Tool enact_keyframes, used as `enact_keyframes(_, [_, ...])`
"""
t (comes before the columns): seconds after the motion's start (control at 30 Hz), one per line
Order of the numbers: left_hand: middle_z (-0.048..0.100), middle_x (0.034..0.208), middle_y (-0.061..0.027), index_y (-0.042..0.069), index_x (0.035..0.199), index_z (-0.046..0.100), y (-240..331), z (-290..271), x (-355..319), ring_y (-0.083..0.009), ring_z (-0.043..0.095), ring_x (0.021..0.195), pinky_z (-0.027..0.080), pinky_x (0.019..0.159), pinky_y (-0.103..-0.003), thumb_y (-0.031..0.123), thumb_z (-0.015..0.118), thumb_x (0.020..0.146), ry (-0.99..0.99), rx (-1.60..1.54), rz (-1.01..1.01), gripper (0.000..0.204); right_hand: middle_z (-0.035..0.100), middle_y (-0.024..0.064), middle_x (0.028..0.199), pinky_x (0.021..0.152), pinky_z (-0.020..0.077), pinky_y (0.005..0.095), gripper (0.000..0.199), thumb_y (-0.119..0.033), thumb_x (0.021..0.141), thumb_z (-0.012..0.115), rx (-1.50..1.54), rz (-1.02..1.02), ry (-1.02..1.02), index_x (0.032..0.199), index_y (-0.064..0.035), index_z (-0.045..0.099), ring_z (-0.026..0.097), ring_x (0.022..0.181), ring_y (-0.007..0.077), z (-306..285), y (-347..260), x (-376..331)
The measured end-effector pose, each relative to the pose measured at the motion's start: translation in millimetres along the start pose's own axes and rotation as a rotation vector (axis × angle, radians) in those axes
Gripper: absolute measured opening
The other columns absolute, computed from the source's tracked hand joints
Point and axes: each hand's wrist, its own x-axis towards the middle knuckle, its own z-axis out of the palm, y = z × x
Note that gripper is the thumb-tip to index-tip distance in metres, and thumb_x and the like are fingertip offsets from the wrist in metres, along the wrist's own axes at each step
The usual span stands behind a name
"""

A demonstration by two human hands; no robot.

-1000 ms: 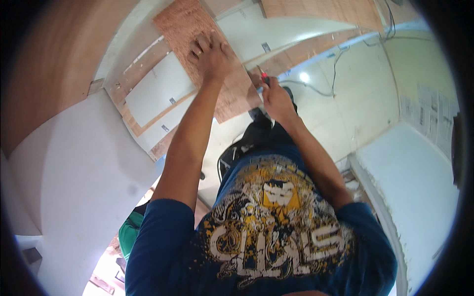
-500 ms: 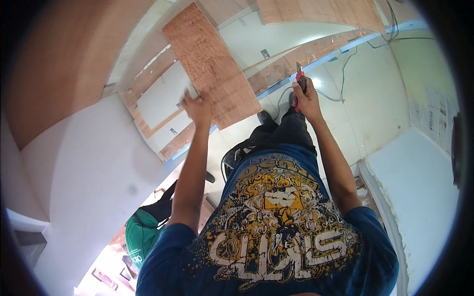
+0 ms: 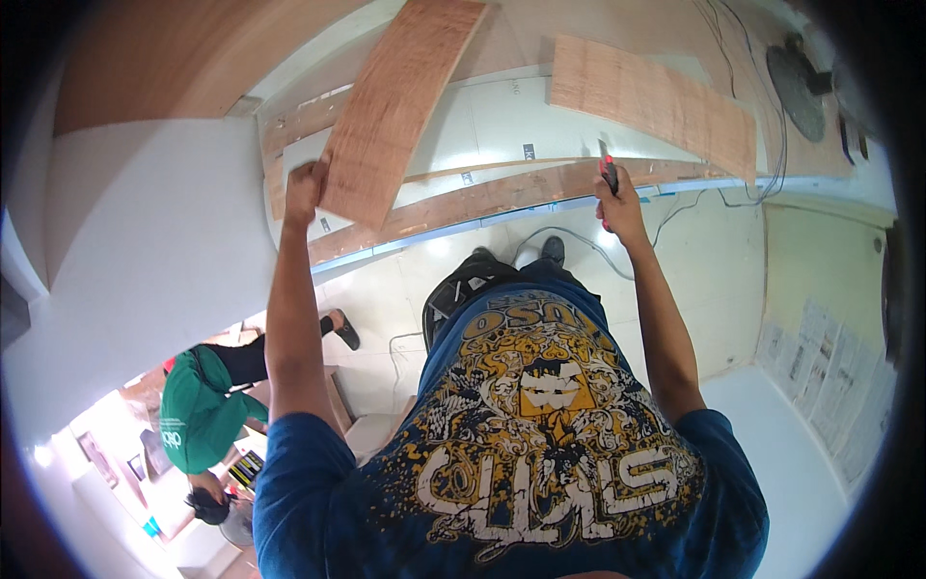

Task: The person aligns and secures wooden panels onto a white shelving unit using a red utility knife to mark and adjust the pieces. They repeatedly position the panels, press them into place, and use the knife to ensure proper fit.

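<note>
My left hand (image 3: 304, 190) grips the lower left corner of a long brown plywood strip (image 3: 400, 106) and holds it tilted against a white panel (image 3: 482, 130). My right hand (image 3: 618, 201) is raised to the right of it and closed on a red-handled utility knife (image 3: 607, 170), blade pointing up near a long wooden batten (image 3: 502, 198). The two hands are well apart. My blue printed shirt (image 3: 540, 434) fills the lower middle.
A second plywood piece (image 3: 656, 101) is fixed at the upper right. A cable (image 3: 579, 241) trails over the tiled floor. A person in a green top (image 3: 198, 415) crouches at the lower left. A white surface (image 3: 801, 463) lies at the right; a fan (image 3: 796, 77) at the top right.
The plywood strip has swung from a slant across the panel to a more upright tilt, held by my left hand at its corner. My right hand with the knife has moved away to the right.
</note>
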Motion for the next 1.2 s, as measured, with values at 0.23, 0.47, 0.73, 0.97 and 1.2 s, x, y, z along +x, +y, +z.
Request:
enact_keyframes(0.23, [0.066,0.076,-0.0029,0.000,0.089,0.074,64,28,120,-0.0140,0.058,0.070,0.049,0.066,-0.032,0.051,0.076,0.091,-0.097,-0.005,0.144,0.051,0.056,0.0029,0.077,0.042,0.0423,0.0278,0.030,-0.027,0.105,0.060,-0.138,-0.032,0.005,0.124,-0.0059,0.053,0.055,0.050,0.0105,-34,29,-10])
enact_keyframes(0.47, [0.069,0.134,-0.0065,0.022,0.134,0.068,22,20,273,-0.0383,0.060,0.126,0.043,0.107,-0.060,0.063,0.065,0.091,0.027,0.594,0.167,0.059,0.058,0.0032,0.083,0.042,0.0436,0.0273,0.030,-0.027,0.105,0.061,-0.108,0.146,0.239,0.127,-0.0077,0.054,0.054,0.051,0.0089,-35,57,-67])
enact_keyframes(0.73, [0.055,0.151,-0.0163,0.028,0.150,0.055,-21,40,344,-0.0398,0.049,0.140,0.031,0.117,-0.067,0.060,0.068,0.089,0.083,0.446,0.145,0.070,0.059,0.0048,0.083,0.040,0.0418,0.0286,0.037,-0.030,0.104,0.062,-0.015,0.355,0.354,0.129,-0.0054,0.052,0.056,0.051,0.0111,22,52,-122])
enact_keyframes(0.97, [0.042,0.158,-0.0233,0.005,0.146,0.056,-195,-3,224,-0.0455,0.051,0.136,0.041,0.115,-0.053,0.056,0.064,0.091,0.171,0.488,-0.372,0.075,0.058,0.0038,0.086,0.047,0.0476,0.0269,0.031,-0.028,0.106,0.060,0.100,0.337,0.467,0.127,-0.0051,0.056,0.056,0.053,0.0100,79,64,-150])
enact_keyframes(1.2, [0.044,0.155,-0.0161,0.011,0.153,0.047,-275,-88,164,-0.0492,0.053,0.133,0.049,0.108,-0.053,0.062,0.064,0.089,-0.061,0.277,-0.504,0.083,0.059,0.0047,0.087,0.048,0.0477,0.0276,0.032,-0.028,0.107,0.060,0.090,0.204,0.276,0.127,-0.0032,0.055,0.057,0.054,0.0104,116,21,-95])
